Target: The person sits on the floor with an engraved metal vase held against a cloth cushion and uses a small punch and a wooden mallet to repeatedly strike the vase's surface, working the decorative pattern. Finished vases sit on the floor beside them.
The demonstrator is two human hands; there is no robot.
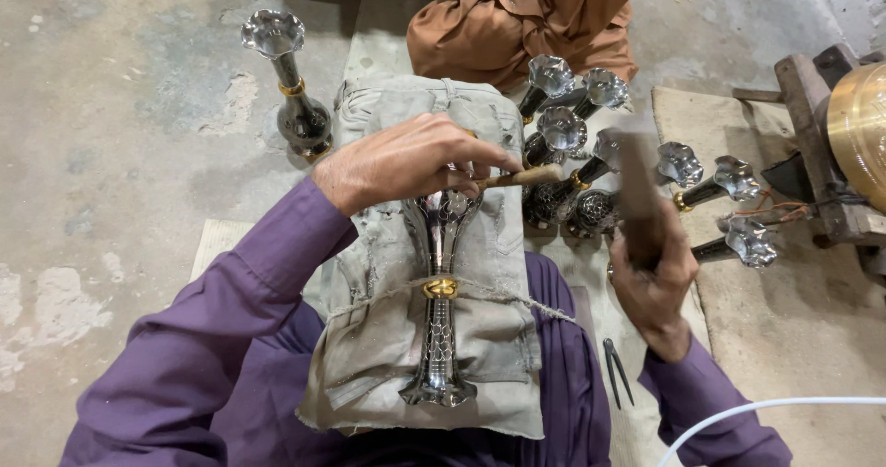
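Note:
A dark metal vase (439, 292) with a scale pattern and a brass band lies on a grey cloth pad (388, 338) over my lap, tied down by a string. My left hand (406, 158) rests on the vase's upper part and grips a thin chisel (521, 177) whose tip meets the vase. My right hand (653, 273) holds a dark hammer (639, 195), raised and blurred, to the right of the chisel's end.
Several finished vases (591, 167) with flared shiny mouths lie ahead on the right; one vase (293, 84) stands upright on the concrete floor at left. Another person in brown clothes (517, 15) sits opposite. Metal dividers (616, 370), a white cable (757, 407), a brass disc (863, 125).

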